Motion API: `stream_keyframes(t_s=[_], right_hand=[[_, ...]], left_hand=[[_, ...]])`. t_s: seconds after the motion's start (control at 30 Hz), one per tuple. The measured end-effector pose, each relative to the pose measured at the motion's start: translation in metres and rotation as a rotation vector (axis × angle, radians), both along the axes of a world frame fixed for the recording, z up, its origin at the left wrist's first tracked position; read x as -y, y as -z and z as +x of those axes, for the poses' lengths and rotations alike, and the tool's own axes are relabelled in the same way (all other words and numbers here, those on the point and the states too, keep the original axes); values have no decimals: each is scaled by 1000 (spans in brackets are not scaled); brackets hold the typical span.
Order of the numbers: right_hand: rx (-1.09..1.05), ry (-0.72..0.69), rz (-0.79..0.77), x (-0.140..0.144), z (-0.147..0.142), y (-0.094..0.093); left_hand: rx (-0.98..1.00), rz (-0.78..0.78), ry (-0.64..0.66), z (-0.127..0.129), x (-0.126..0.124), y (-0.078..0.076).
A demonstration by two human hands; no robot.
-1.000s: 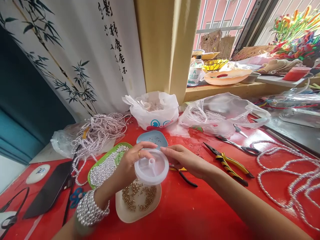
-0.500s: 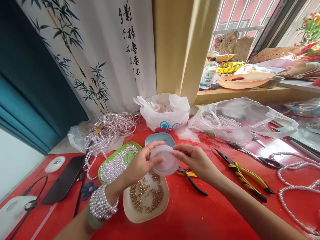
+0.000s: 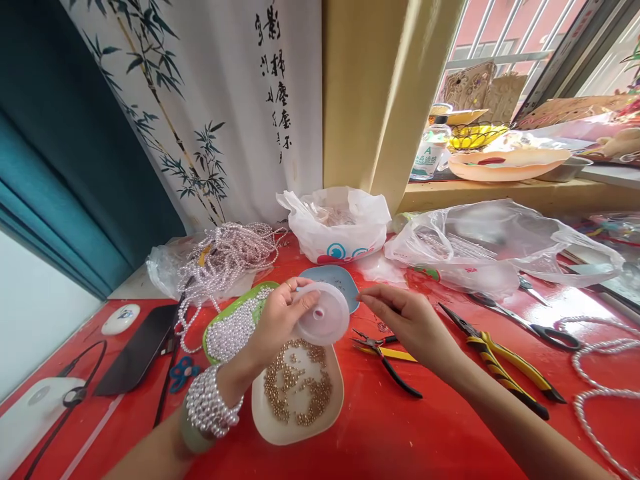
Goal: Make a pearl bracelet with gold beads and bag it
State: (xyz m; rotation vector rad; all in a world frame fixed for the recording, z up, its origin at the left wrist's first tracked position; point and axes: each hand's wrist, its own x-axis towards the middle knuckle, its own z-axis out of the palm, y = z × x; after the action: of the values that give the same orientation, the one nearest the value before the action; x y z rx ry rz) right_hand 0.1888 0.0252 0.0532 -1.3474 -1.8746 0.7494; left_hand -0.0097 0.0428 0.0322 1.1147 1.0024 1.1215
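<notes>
My left hand [image 3: 286, 315] grips a translucent whitish spool [image 3: 327, 319], a round disc with a small hole in its middle, fingers behind and thumb across its face. To its right, my right hand [image 3: 403, 319] is closed in a pinch, apart from the spool. Whatever lies between its fingertips is too thin or small to make out. Below the spool is a cream tray [image 3: 300, 433] with gold beads [image 3: 285, 383]. A green tray [image 3: 210, 357] of pearly white beads [image 3: 233, 335] sits behind my left hand, and a blue tray [image 3: 350, 283] lies behind the spool.
Small pliers [image 3: 385, 363] and larger yellow-black pliers [image 3: 493, 360] lie right on the red table [image 3: 390, 440]. Scissors [image 3: 525, 323] and bead strands [image 3: 583, 400] are farther right. Plastic bags [image 3: 340, 230] stand at the back. Leftward are piled bead strands [image 3: 230, 257] and a phone [image 3: 135, 350].
My right hand has come away from the spool and moved to the right, still pinched. The spool now faces the camera more, its centre hole showing. The view has shifted slightly.
</notes>
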Motion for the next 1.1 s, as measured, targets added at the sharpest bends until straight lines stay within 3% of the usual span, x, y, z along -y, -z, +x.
stream_keyframes(t_s=[0.2, 0.33, 0.47, 0.57, 0.8, 0.93, 1.1], right_hand=[[43, 210, 62, -12, 18, -5], [112, 258, 107, -18, 28, -6], [243, 196, 81, -21, 32, -4], [332, 92, 9, -19, 31, -4], [224, -162, 25, 1, 11, -15], [203, -154, -33, 12, 0, -20], [301, -73, 157, 19, -7, -16]], left_hand=[[88, -13, -133, -3, -4, 1], [131, -10, -159, -1, -4, -3], [105, 37, -178, -2, -4, -2], [-32, 110, -199, -3, -3, 1], [-335, 242, -143, 0, 4, -3], [-391, 251, -159, 1, 6, -5], [-429, 294, -175, 2, 8, -4]])
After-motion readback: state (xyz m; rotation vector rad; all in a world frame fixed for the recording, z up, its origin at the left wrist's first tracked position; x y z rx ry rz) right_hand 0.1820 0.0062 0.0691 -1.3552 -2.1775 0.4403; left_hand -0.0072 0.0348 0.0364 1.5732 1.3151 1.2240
